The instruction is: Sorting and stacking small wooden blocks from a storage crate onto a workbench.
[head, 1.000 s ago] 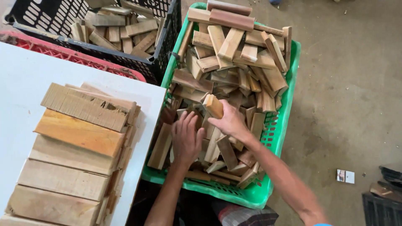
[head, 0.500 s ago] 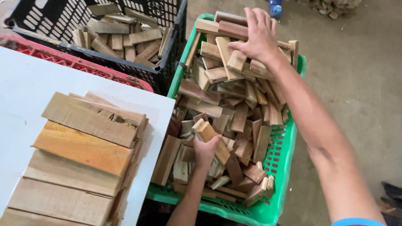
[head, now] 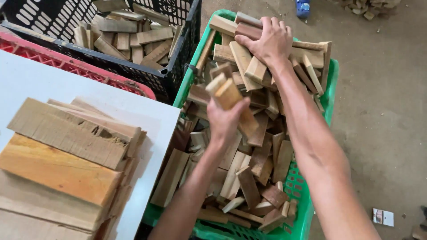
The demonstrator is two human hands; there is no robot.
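Above the green crate (head: 331,80): left hand (head: 224,120), fingers clamped on two small wood blocks (head: 224,91), long axes tilted away. At the crate's far end: right hand (head: 267,40), fingers spread over a stacked block (head: 249,31) lying crosswise.

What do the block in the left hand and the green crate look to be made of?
Block in the left hand: bare, unfinished wood, judging by pale tan faces and visible grain. Green crate: probably moulded plastic, given its glossy uniform colour and lattice wall.
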